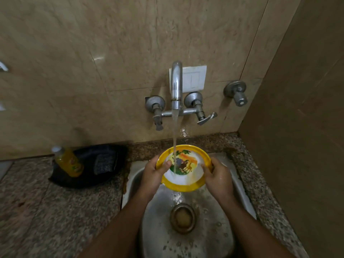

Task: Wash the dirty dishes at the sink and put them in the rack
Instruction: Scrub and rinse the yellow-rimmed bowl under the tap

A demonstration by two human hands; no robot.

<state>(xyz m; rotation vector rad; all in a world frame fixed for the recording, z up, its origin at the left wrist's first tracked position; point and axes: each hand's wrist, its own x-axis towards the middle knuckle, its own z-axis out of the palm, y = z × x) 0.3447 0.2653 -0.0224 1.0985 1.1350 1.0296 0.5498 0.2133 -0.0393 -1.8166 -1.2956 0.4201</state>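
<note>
A yellow-rimmed plate (188,185) with a colourful picture in its white middle is held tilted over the steel sink (160,229). My left hand (154,174) grips its left edge, thumb on the inner face. At the right edge my right hand (217,177) holds the rim with wet fingers. Water runs from the tap (176,84) onto the plate's centre and spills off its lower edge toward the drain (183,218).
A bottle of yellow dish liquid (68,162) lies in a dark tray (104,175) on the granite counter (46,211) left of the sink, with a dark scrub pad (106,162) beside it. Tap handles (206,118) and a wall valve (236,93) stick out above.
</note>
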